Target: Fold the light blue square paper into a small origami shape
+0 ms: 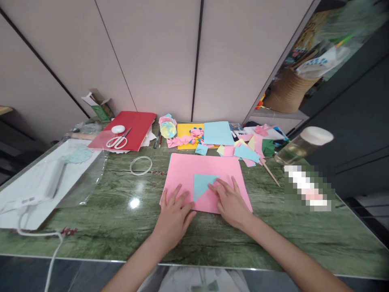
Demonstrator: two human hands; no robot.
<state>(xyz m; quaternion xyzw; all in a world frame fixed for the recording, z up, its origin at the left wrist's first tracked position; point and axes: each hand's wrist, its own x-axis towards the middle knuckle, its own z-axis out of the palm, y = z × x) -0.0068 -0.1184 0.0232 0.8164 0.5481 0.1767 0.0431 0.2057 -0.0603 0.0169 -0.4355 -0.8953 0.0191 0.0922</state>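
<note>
A small light-blue piece of paper (202, 185), triangular as it shows, lies on a larger pink sheet (182, 168) in front of me. My right hand (231, 202) rests with spread fingers at the blue paper's right side, fingertips touching its slanted edge and upper right corner. Flat on the lower left of the pink sheet lies my left hand (174, 215), its fingers apart and its fingertips close to the blue paper's lower left corner. Neither hand grips anything. Part of the pink sheet is hidden under both hands.
Behind the sheet lie coloured paper scraps (246, 152), a light-blue pad (217, 133) and folded pink pieces (182, 140). White scissors (118, 141) sit on a red folder (130, 125). A clear bottle (304, 144) and a wooden stick (270, 172) are at right; a white power strip (42, 182) is left.
</note>
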